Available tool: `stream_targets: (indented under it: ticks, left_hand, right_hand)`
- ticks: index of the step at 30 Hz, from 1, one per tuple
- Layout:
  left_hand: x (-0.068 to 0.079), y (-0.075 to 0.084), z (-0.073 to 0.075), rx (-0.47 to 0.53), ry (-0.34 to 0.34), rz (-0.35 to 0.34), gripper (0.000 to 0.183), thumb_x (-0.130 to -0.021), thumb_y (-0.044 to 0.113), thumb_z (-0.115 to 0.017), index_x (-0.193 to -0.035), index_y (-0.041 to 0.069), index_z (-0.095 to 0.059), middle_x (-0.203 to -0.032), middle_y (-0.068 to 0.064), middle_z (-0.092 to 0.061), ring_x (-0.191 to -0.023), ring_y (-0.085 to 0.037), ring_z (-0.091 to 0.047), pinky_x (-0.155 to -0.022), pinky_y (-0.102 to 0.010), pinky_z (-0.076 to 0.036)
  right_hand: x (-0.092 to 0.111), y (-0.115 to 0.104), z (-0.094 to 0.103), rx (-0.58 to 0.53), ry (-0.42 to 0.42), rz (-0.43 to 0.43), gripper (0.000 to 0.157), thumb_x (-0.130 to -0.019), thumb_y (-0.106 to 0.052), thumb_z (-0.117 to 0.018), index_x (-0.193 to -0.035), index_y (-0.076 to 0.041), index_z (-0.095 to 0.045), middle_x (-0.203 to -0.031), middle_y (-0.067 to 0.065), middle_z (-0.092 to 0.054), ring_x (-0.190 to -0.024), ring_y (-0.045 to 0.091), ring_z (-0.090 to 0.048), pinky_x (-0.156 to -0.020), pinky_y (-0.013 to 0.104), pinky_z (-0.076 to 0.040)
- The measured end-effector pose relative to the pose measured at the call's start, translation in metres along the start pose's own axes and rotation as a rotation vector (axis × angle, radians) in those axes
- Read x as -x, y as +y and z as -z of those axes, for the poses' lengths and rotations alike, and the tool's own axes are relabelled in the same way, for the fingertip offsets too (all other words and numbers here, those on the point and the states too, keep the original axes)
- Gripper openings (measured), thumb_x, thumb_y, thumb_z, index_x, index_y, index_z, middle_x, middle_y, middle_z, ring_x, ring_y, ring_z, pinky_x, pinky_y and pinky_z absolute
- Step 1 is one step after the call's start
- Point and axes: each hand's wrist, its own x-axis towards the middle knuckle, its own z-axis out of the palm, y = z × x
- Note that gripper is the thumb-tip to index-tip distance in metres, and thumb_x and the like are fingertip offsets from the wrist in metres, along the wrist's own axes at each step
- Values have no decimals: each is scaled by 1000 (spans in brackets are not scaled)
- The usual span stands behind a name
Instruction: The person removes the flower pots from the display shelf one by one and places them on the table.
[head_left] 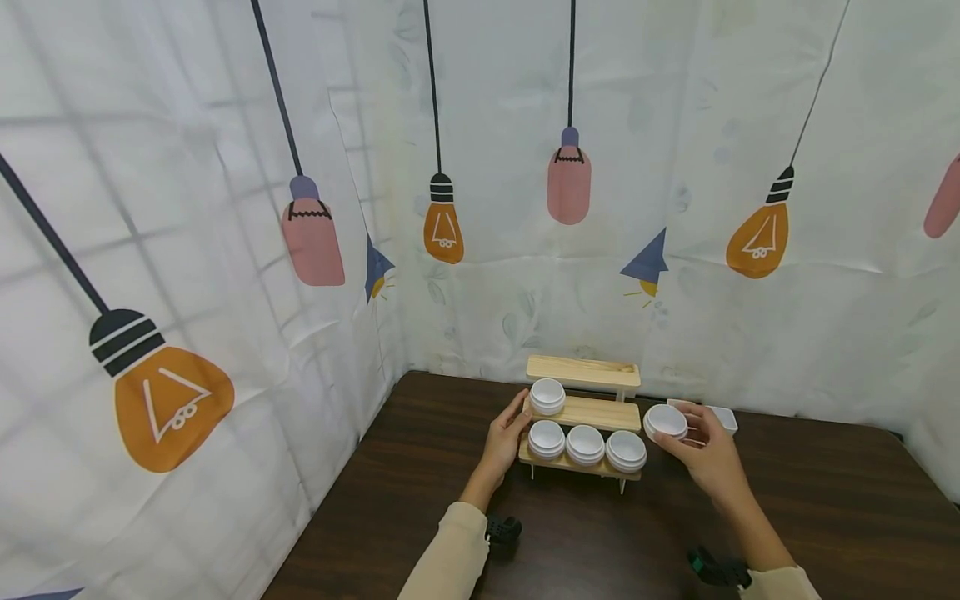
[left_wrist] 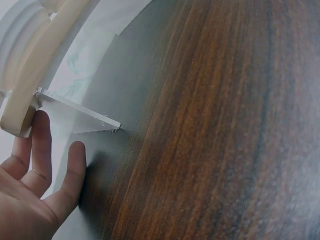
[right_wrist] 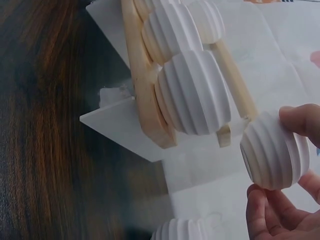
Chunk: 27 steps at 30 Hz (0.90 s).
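A three-tier wooden stand [head_left: 600,414] with clear legs sits on the table. Three white ribbed pots [head_left: 585,445] line its lowest shelf, and another white pot [head_left: 547,396] rests at the left of the middle shelf. At the stand's left end, my left hand [head_left: 504,442] holds the shelf edge; in the left wrist view its fingertips touch the wood, the thumb out of sight. My right hand [head_left: 708,454] pinches a white ribbed pot [right_wrist: 275,150] between thumb and fingers, raised just right of the middle shelf.
Behind my right hand lies a white object [head_left: 726,419], partly hidden. Another ribbed pot [right_wrist: 181,231] shows at the bottom of the right wrist view. The dark wooden table [head_left: 600,542] meets a printed curtain [head_left: 495,317] at the back and left.
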Motion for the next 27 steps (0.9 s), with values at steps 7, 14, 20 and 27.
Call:
stream_targets:
  ticks: [7, 14, 20, 27]
  left_hand:
    - [5, 12, 0, 1, -8, 5, 50, -108, 26, -54, -157, 19, -45, -139, -16, -63, -116, -20, -62, -104, -44, -49]
    - [19, 33, 1, 7, -15, -17, 49, -107, 24, -54, -155, 16, -47, -138, -18, -63, -114, -18, -63, -99, -38, -51]
    - [19, 35, 2, 24, -22, -2, 51, -107, 24, -55, -156, 15, -45, -138, -17, -64, -112, -14, -62, -101, -36, -50]
    - [17, 33, 3, 25, -29, 1, 50, -107, 25, -56, -155, 17, -47, -138, -16, -64, -109, -10, -62, -97, -30, -50]
  right_hand:
    - [2, 7, 5, 13, 23, 4, 65, -91, -29, -80, -143, -6, -48, -134, 21, -59, -93, -7, -55, -77, 12, -48]
    - [4, 12, 8, 24, 27, -13, 67, -91, -30, -80, -144, -5, -47, -134, 22, -58, -92, -9, -54, -76, 12, -48]
    - [5, 17, 12, 7, 50, -29, 67, -91, -26, -80, -145, -3, -46, -135, 25, -57, -90, -10, -54, -73, 12, -49]
    - [7, 27, 18, -7, 103, -14, 63, -90, -20, -81, -141, -3, -48, -113, -5, -63, -86, -9, -55, -71, 13, -50]
